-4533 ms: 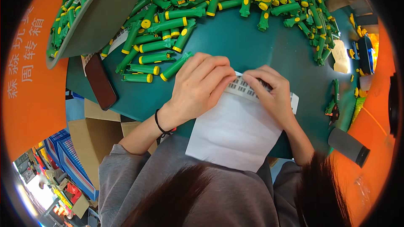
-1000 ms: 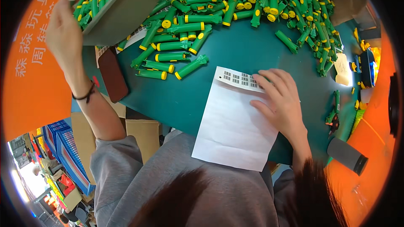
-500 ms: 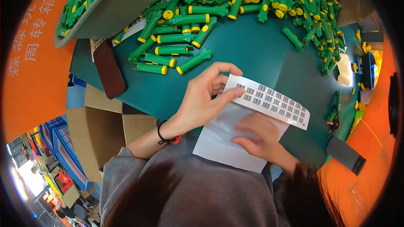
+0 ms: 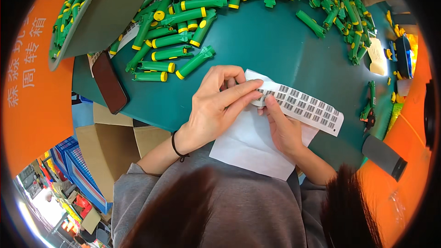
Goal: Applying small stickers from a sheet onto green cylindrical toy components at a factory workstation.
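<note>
Left hand (image 4: pixel 220 101) pinches, right hand (image 4: pixel 285 133) grips, left end of white paper label sheet (image 4: pixel 243 142) over near edge of dark-green surface (image 4: pixel 257 36); lower part blank, black-printed labels (image 4: pixel 308 106) remain above. Beyond: loose green plastic yellow-capped tubes (image 4: pixel 196 62); more in grey round tub (image 4: pixel 108 23).

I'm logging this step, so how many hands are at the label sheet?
2: the left hand at the label sheet's left end, and the right hand beside it, at the sheet's lower edge. Some fingers are partly hidden.
</note>
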Available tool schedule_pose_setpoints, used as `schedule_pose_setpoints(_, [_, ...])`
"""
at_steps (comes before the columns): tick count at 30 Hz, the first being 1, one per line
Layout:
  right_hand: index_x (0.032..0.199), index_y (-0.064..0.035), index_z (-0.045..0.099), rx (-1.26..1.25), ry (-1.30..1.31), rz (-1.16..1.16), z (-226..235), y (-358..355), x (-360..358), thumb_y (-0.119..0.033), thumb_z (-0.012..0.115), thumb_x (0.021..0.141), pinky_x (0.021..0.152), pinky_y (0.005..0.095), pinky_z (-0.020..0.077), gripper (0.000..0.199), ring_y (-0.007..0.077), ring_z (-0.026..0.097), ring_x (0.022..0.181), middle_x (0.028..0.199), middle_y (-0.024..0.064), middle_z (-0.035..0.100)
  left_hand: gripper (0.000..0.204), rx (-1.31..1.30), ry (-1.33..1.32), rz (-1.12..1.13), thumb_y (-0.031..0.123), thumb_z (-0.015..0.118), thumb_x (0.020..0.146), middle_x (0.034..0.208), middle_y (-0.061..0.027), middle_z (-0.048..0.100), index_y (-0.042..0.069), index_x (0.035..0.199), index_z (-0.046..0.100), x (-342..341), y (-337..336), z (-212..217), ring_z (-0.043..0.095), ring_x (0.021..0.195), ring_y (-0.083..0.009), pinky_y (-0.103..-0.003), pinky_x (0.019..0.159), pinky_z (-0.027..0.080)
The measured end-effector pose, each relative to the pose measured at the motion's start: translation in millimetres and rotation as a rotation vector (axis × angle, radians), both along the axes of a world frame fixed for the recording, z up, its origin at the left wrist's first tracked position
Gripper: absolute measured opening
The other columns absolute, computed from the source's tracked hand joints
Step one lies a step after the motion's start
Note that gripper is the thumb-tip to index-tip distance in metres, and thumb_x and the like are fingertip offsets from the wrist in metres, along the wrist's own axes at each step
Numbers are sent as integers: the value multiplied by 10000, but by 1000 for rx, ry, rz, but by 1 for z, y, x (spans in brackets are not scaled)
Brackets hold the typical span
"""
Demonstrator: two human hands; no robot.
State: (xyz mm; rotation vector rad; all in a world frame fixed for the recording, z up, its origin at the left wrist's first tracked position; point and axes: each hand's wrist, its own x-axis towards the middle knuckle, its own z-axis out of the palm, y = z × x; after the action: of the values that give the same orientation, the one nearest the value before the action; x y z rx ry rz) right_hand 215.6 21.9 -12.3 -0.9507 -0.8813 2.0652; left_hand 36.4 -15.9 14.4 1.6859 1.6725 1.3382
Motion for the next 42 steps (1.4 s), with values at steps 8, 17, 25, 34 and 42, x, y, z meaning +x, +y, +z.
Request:
schedule_pose_setpoints(8, [1104, -55, 629, -18, -32, -28, 0, 1, 0, -174, 593, 1011, 810, 282, 473, 154, 129, 578, 878, 1027, 35, 651, 242, 252, 258, -6, -12, 827, 699, 852, -47, 616, 58, 919, 755, -6, 10, 0, 567, 723, -180, -287, 615, 452])
schedule_pose_setpoints(17, [1106, 8, 662, 149, -330, 649, 56, 43, 17, -178, 613, 988, 776, 277, 506, 226, 132, 628, 873, 966, 64, 682, 298, 289, 278, -69, 31, 800, 700, 995, -38, 620, 75, 964, 669, -13, 21, -4, 601, 855, -233, -356, 732, 455])
schedule_pose_setpoints(25, [1078, -32, 697, 1596, -1185, -19, 62, 190, 15, -160, 765, 834, 736, 302, 504, 284, 243, 639, 851, 1033, 93, 681, 217, 207, 506, -288, 80, 676, 808, 1134, -59, 631, 46, 1017, 625, -15, 30, -7, 608, 1028, -231, -352, 852, 490])
schedule_pose_setpoints(34, [1087, -16, 654, 1061, -1076, 171, 57, 184, 15, -130, 761, 848, 640, 283, 469, 286, 144, 560, 721, 918, 52, 651, 188, 132, 2, -206, -42, 732, 813, 1026, -108, 709, 30, 957, 634, -13, 30, 0, 685, 899, -258, -321, 768, 540])
schedule_pose_setpoints(42, [1199, -2, 556, 295, -162, 124, 65, 94, 22, -25, 631, 931, 755, 243, 545, 279, 134, 628, 890, 1185, 137, 597, 123, 19, -267, -136, -42, 693, 859, 1090, -128, 677, 7, 959, 640, -13, 33, 43, 620, 1027, -201, -315, 929, 461])
